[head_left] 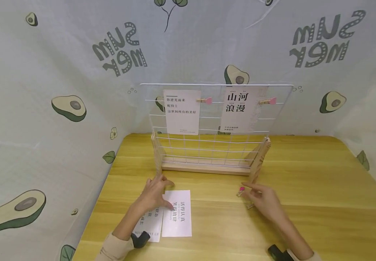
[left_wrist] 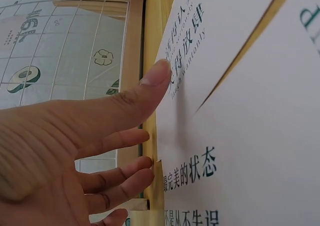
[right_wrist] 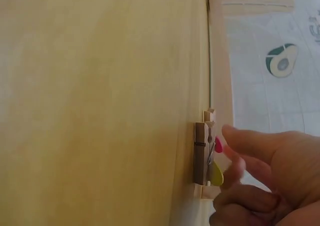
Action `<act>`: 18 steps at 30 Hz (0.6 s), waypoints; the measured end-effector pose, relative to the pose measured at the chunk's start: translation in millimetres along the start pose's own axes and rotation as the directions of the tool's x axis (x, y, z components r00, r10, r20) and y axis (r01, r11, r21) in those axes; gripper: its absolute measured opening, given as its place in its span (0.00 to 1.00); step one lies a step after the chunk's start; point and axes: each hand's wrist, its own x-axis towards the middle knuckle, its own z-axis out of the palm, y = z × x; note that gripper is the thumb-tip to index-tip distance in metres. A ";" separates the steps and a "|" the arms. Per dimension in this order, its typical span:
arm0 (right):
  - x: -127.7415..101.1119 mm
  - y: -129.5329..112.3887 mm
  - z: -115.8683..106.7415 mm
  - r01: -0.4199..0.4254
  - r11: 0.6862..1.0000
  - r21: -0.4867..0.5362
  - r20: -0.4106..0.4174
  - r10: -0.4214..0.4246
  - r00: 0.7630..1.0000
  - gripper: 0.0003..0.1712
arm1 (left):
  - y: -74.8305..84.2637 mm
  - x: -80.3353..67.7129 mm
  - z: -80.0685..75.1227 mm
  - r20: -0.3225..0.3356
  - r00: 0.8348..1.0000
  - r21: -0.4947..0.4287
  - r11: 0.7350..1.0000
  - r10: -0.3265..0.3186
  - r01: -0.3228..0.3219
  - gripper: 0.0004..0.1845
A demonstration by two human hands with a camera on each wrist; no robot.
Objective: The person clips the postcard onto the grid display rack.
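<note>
Left hand (head_left: pixel 153 194) flat on white card (head_left: pixel 177 214), fingers straight; right hand (head_left: pixel 263 200) touching tiny clip (head_left: pixel 241 191), grip unclear.

A rack (head_left: pixel 212 145) stands at the back of the counter (head_left: pixel 305 203), with two cards (head_left: pixel 182 111) clipped to its grid. In front of it, at left, two cards (head_left: pixel 177 214) lie side by side under the left hand (head_left: pixel 153 194). At right, the right hand (head_left: pixel 264 199) touches clips (head_left: pixel 241 191) near the rack's foot.
</note>
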 end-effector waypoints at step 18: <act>4.8 2.2 2.9 -0.044 0.998 -0.038 0.020 0.044 0.999 0.09 | -4.6 2.5 7.4 0.004 0.999 -0.053 0.997 -0.051 0.051 0.32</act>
